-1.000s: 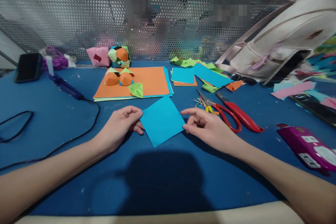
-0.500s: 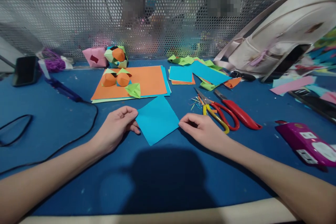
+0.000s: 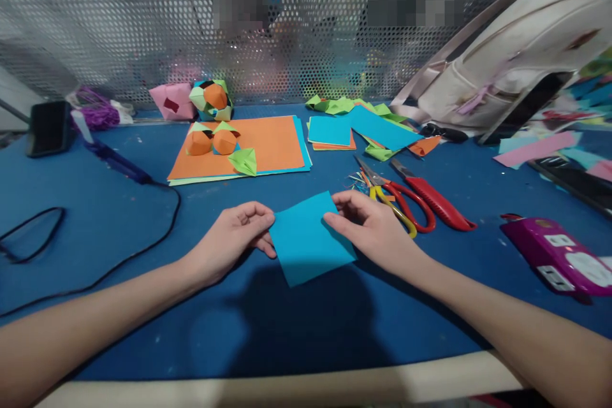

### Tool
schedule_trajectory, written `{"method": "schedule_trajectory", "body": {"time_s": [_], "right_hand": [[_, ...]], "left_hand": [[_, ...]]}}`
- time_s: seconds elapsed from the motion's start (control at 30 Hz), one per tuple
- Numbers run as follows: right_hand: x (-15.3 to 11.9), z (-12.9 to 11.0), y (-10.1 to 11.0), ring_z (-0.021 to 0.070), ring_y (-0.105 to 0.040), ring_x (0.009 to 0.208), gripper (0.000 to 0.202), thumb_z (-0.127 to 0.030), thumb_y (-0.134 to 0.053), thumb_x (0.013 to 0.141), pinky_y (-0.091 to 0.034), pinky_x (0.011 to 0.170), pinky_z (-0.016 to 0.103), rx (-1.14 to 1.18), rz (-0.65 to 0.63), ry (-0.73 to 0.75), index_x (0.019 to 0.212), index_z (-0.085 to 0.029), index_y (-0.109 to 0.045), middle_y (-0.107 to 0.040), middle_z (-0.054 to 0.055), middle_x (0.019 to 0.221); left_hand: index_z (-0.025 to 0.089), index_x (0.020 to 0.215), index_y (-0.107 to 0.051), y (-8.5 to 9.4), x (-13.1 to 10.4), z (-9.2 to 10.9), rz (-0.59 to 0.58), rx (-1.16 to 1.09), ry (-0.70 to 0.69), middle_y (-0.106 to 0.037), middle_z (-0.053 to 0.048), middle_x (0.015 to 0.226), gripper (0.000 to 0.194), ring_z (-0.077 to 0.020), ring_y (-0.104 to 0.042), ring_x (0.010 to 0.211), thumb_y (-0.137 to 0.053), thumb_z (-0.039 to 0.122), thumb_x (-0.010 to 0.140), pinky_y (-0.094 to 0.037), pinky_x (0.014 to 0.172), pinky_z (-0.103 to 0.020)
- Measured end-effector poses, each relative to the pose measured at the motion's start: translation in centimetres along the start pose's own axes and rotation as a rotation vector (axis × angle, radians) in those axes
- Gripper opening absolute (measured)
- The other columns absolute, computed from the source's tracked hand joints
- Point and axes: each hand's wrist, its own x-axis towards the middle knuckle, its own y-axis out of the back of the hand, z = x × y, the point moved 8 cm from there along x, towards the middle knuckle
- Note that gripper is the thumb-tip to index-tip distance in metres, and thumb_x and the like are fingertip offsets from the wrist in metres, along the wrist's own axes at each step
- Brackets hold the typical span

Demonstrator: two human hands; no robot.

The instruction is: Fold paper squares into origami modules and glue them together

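A square sheet of blue paper is held between my two hands above the blue tabletop. My left hand pinches its left corner between thumb and fingers. At the upper right corner, my right hand has its thumb on top of the sheet and its fingers behind. Beyond the paper lies a stack of coloured sheets with orange on top. Small folded orange paper pieces and a green folded piece rest on that stack. Smaller blue squares lie behind my right hand.
Red-handled scissors, yellow-handled scissors and a red cutter lie right of centre. A purple power strip sits far right, before a pale backpack. A glue gun with black cable is at left. Perforated metal stands behind.
The blue sheet has come nearer to me, to the right, and turned. My right hand has shifted from its right corner to the top corner, and my left hand has followed rightward.
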Motion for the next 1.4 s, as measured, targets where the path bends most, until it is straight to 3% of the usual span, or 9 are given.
{"method": "schedule_trajectory", "body": {"time_s": [0.17, 0.33, 0.53, 0.63, 0.77, 1.0, 1.13, 1.27, 1.4], "right_hand": [[-0.4, -1.1, -0.3, 0.0120, -0.054, 0.064, 0.006, -0.021, -0.058, 0.081, -0.045, 0.058, 0.024, -0.103, 0.042, 0.195, 0.077, -0.018, -0.054, -0.058, 0.000, 0.071], [-1.4, -2.6, -1.3, 0.0164, -0.060, 0.082, 0.008, -0.011, -0.052, 0.084, -0.050, 0.073, 0.031, -0.150, 0.012, 0.489, 0.084, -0.018, -0.056, -0.063, 0.007, 0.084], [-2.9, -2.7, -3.2, 0.0215, -0.060, 0.104, 0.015, -0.013, -0.050, 0.086, -0.052, 0.085, 0.040, -0.285, -0.119, 0.719, 0.098, -0.017, -0.057, -0.066, 0.013, 0.109], [-3.5, -2.3, -4.0, 0.0194, -0.057, 0.114, 0.019, -0.014, -0.049, 0.088, -0.051, 0.093, 0.037, -0.231, -0.206, 0.722, 0.104, -0.019, -0.057, -0.063, 0.011, 0.119], [-3.3, -1.6, -4.8, 0.0146, -0.051, 0.122, 0.035, -0.019, -0.044, 0.092, -0.048, 0.099, 0.031, -0.187, -0.290, 0.576, 0.127, -0.022, -0.048, -0.059, 0.007, 0.127], [-3.8, -3.5, -5.2, 0.0195, -0.051, 0.122, 0.029, -0.018, -0.041, 0.093, -0.048, 0.100, 0.035, -0.341, -0.293, 0.714, 0.112, -0.017, -0.063, -0.062, 0.009, 0.122], [-3.8, -3.0, -6.3, 0.0203, -0.050, 0.123, 0.032, -0.023, -0.039, 0.094, -0.047, 0.100, 0.037, -0.358, -0.289, 0.607, 0.116, -0.018, -0.061, -0.062, 0.009, 0.123], [-3.9, -2.6, -7.0, 0.0213, -0.046, 0.126, 0.036, -0.023, -0.033, 0.096, -0.045, 0.103, 0.039, -0.339, -0.317, 0.584, 0.119, -0.014, -0.059, -0.060, 0.012, 0.125], [-3.7, -2.8, -5.9, 0.0190, -0.043, 0.129, 0.035, -0.015, -0.033, 0.094, -0.044, 0.103, 0.036, -0.290, -0.302, 0.598, 0.119, -0.016, -0.058, -0.057, 0.011, 0.129]], "left_hand": [[0.015, 0.091, -0.059, -0.1, -0.1, 0.6, 0.034, 0.155, -0.028, -0.060, 0.004, 0.058, 0.020, -0.0127, -0.064, 0.057, -0.058, 0.032, 0.080, -0.049, 0.062, -0.024], [0.015, 0.093, -0.061, 0.3, -0.5, 2.2, 0.107, 0.471, -0.173, -0.059, 0.004, 0.052, 0.020, -0.0118, -0.057, 0.055, -0.055, 0.029, 0.080, -0.044, 0.059, -0.024], [0.015, 0.093, -0.062, 0.3, -0.2, 1.9, 0.090, 0.495, -0.180, -0.060, 0.003, 0.055, 0.021, -0.0125, -0.058, 0.056, -0.052, 0.029, 0.080, -0.044, 0.057, -0.024], [0.015, 0.092, -0.062, 0.4, 0.0, 1.7, 0.079, 0.437, -0.155, -0.063, 0.002, 0.057, 0.021, -0.0132, -0.060, 0.058, -0.052, 0.028, 0.079, -0.045, 0.061, -0.025], [0.015, 0.090, -0.061, 0.7, -0.2, 1.9, 0.109, 0.402, -0.172, -0.061, 0.002, 0.056, 0.018, -0.0129, -0.060, 0.056, -0.054, 0.026, 0.078, -0.045, 0.060, -0.024], [0.015, 0.083, -0.067, 1.3, -0.6, 2.7, 0.180, 0.580, -0.336, -0.061, -0.002, 0.076, 0.016, -0.0087, -0.054, 0.053, -0.054, 0.024, 0.079, -0.043, 0.052, -0.022], [0.016, 0.085, -0.069, 1.3, -0.1, 2.7, 0.164, 0.646, -0.364, -0.063, -0.002, 0.077, 0.020, -0.0093, -0.054, 0.054, -0.051, 0.024, 0.080, -0.042, 0.053, -0.022], [0.016, 0.087, -0.066, 1.4, 0.4, 2.6, 0.152, 0.650, -0.315, -0.063, -0.001, 0.069, 0.018, -0.0103, -0.054, 0.055, -0.052, 0.024, 0.079, -0.041, 0.051, -0.021], [0.015, 0.078, -0.061, 1.2, 0.8, 2.2, 0.090, 0.537, -0.128, -0.057, 0.002, 0.055, 0.010, -0.0087, -0.049, 0.045, -0.055, 0.023, 0.076, -0.037, 0.043, -0.020]]}}
